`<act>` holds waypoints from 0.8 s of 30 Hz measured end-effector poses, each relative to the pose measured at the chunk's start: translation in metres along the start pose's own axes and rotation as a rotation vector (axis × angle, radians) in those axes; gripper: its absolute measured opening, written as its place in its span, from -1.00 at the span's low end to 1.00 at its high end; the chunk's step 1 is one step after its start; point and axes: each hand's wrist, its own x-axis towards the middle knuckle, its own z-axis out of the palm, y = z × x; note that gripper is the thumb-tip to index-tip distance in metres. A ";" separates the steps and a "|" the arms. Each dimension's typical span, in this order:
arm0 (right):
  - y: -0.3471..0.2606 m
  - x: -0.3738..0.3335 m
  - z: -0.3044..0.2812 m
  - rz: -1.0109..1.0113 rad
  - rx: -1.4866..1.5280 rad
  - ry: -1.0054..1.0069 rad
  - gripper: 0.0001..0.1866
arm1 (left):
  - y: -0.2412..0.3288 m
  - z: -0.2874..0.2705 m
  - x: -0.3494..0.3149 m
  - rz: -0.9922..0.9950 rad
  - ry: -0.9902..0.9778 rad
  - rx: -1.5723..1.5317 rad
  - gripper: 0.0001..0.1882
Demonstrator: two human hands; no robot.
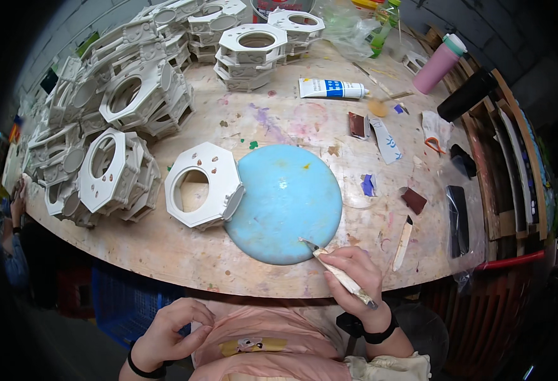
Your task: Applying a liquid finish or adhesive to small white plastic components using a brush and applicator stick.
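- Because the white frames are piled up, maybe to save room, they crowd the left side of the table.
- The round blue pad lies flat in front of the person, likely so both hands can reach it.
- One lone frame covers a bit of the pad's left edge.
- The left hand is near the pink clothes, fingers loosely curled, and looks empty.
- The right hand grips a small knife like a pencil, likely to steer it well. Its tip is over the pad.
- A white-and-blue tube lies past the pad, out of the way.
- A brown square lies to the right.
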 end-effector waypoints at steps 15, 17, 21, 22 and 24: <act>0.013 0.042 -0.024 0.317 0.298 0.117 -0.81 | -0.021 0.055 0.090 0.412 0.395 0.562 -0.49; 0.017 0.059 -0.021 0.300 0.252 0.103 -0.82 | -0.020 0.054 0.089 0.403 0.354 0.634 -0.49; 0.035 0.080 -0.013 0.318 0.333 0.137 -0.81 | -0.021 0.058 0.092 0.417 0.366 0.657 -0.50; 0.035 0.084 -0.013 0.304 0.301 0.146 -0.80 | -0.020 0.058 0.092 0.422 0.368 0.654 -0.50; 0.039 0.093 -0.007 0.289 0.293 0.133 -0.79 | -0.020 0.058 0.092 0.411 0.374 0.673 -0.50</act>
